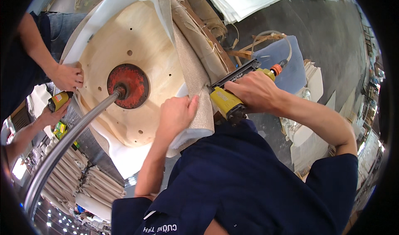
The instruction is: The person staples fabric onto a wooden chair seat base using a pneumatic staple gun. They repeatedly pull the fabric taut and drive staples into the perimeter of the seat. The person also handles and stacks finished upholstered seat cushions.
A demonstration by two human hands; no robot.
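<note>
A round pale wooden panel point(156, 69) faces me, with white padding point(128, 159) and beige fabric point(202, 106) wrapped around its rim. My left hand point(176, 113) is closed on the fabric and padding at the near right edge, thumb lying along the fabric. In my right hand point(253, 91) is a yellow and black staple gun point(224, 102), gripped by its body. Its nose meets the fabric just right of my left hand. Fingers of my right hand on the far side of the tool are hidden.
A red disc point(138, 91) with a curved metal rod point(79, 129) is at the panel's centre. At left, a co-worker's hand point(66, 76) touches the panel edge; another holds a yellow tool point(59, 101). An air hose point(289, 46) joins my staple gun. White sheets point(249, 0) lie beyond.
</note>
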